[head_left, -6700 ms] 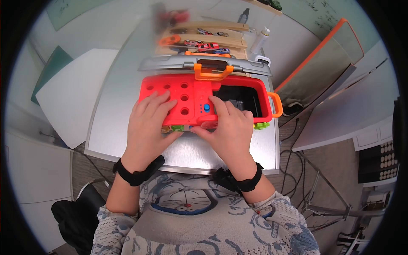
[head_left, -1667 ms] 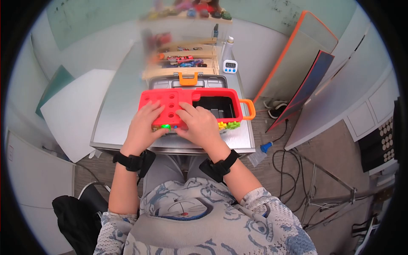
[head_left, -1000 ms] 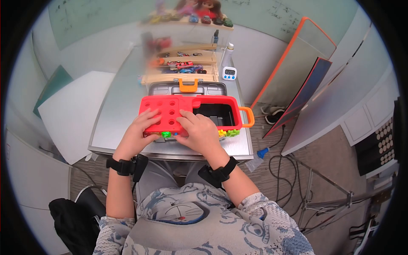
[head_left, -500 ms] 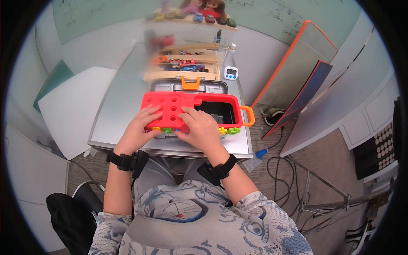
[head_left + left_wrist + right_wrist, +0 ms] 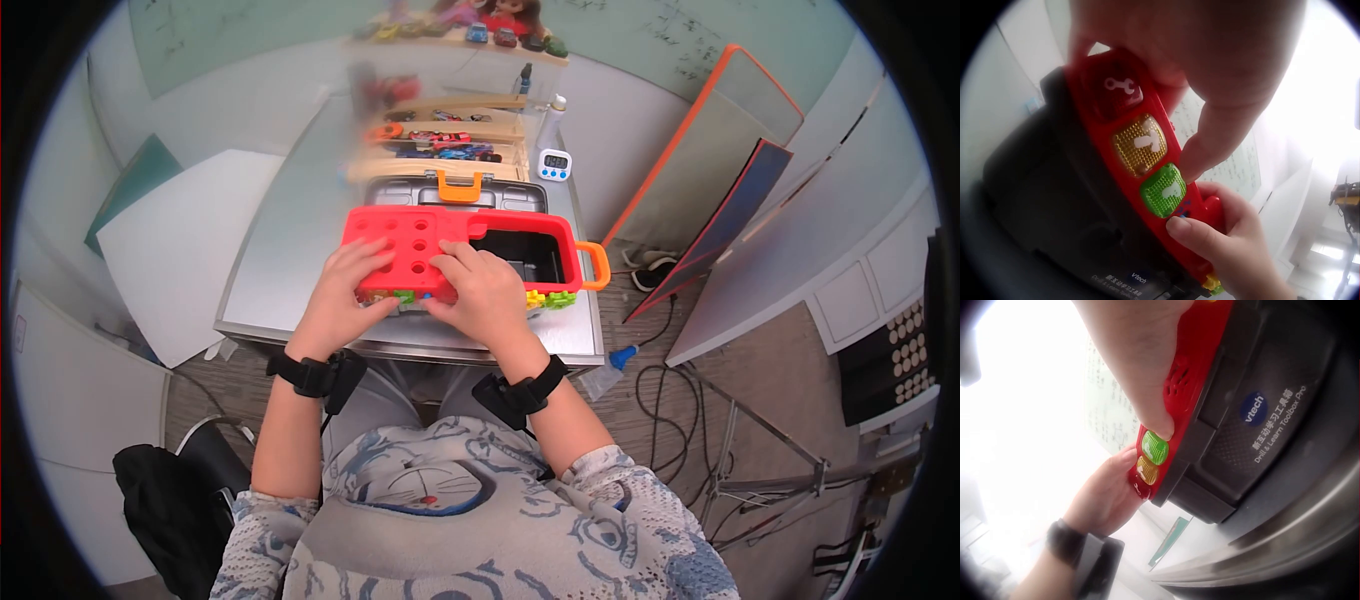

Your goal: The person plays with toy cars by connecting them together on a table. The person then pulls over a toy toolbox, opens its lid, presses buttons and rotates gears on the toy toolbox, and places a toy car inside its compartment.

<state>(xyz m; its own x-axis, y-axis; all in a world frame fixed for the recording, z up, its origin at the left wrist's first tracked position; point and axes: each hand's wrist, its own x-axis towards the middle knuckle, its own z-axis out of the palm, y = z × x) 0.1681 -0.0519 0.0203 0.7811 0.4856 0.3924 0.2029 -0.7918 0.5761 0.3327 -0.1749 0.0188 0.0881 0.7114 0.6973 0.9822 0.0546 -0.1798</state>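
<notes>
A red toy toolbox top [image 5: 405, 235] with round holes faces up, beside an open black compartment [image 5: 530, 258]. The left hand [image 5: 340, 300] grips its front left part, fingers over the top and thumb at the front edge. Close to it, the right hand [image 5: 488, 300] holds the front edge near the middle, fingertips on top. Along the front panel, the left wrist view shows a red button [image 5: 1110, 87], a yellow one [image 5: 1140, 145] and a green one [image 5: 1163, 192], with the left thumb beside the green. In the right wrist view the right thumb touches the green button's edge [image 5: 1155, 449].
Behind the toolbox are its grey lid [image 5: 520, 196] with an orange latch [image 5: 460, 187], wooden racks of toy cars [image 5: 440, 139], a white timer [image 5: 554, 165] and a bottle [image 5: 551, 120]. An orange handle [image 5: 596, 265] sticks out on the right. Cables [image 5: 655, 400] lie on the floor.
The head view has shifted, and the toolbox appears farther off than in the earliest frame. The green button, brightly lit 1.7 s ago, looks dimmer. Both hands remain at the toolbox's front edge.
</notes>
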